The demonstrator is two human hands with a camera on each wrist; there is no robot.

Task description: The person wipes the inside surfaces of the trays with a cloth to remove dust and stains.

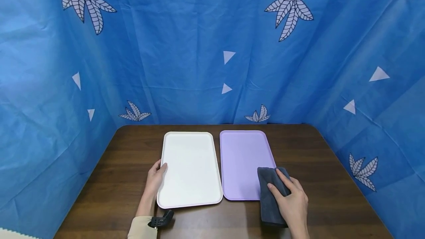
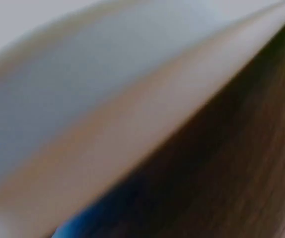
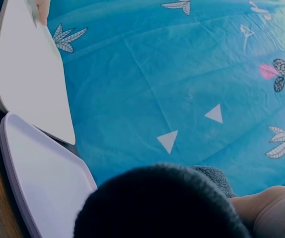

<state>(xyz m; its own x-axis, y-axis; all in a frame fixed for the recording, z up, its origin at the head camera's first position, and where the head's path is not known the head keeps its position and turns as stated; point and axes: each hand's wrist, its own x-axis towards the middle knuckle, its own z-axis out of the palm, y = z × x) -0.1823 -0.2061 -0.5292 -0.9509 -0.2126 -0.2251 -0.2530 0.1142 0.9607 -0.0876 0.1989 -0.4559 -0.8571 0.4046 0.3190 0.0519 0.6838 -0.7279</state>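
Note:
A white rectangular tray (image 1: 190,169) lies left of centre on the table, slightly turned. My left hand (image 1: 155,180) grips its left edge, thumb on the rim and the other fingers partly hidden. To its right is a lilac tray (image 1: 245,161); its near right corner is covered by a folded dark grey cloth (image 1: 268,196). My right hand (image 1: 293,199) holds this cloth from above, thumb and fingers spread across it. In the right wrist view the cloth (image 3: 157,203) looms dark in front of the lilac tray (image 3: 48,178). The left wrist view is a close-up blur of pale surfaces beside brown wood.
Both trays lie on a dark brown wooden table (image 1: 315,172) with rounded far corners. A blue curtain (image 1: 199,65) with leaf and triangle prints hangs behind the table and along both sides. A black strap (image 1: 161,219) is on my left wrist.

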